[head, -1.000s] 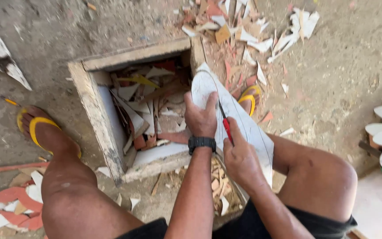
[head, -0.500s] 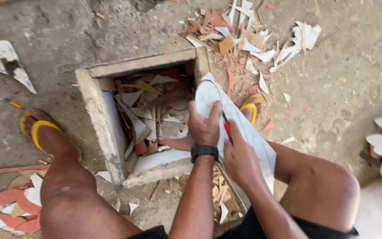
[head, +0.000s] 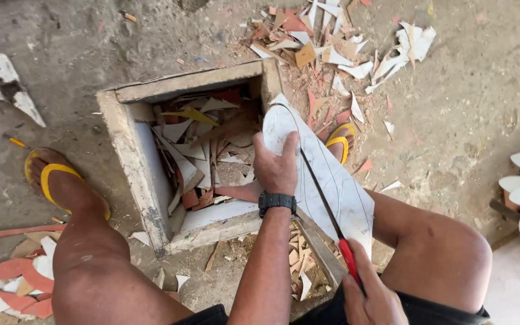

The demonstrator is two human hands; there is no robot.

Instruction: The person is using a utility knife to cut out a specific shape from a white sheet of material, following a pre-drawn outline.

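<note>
Our sheet (head: 332, 180) on the box's (head: 129, 144) right edge, scraps (head: 200, 150) inside, offcuts (head: 344, 42) beyond.

The right hand (head: 371, 295) has drawn back toward the body: earlier it lay on the middle of the white sheet piece (head: 326, 174), just behind the left hand; now it sits at the sheet's near end, well apart from the left hand (head: 277, 165). The red-handled blade (head: 326, 207) now shows its full thin length across the sheet. The left hand's fingers (head: 289, 144) now curl over the sheet's left edge.
</note>
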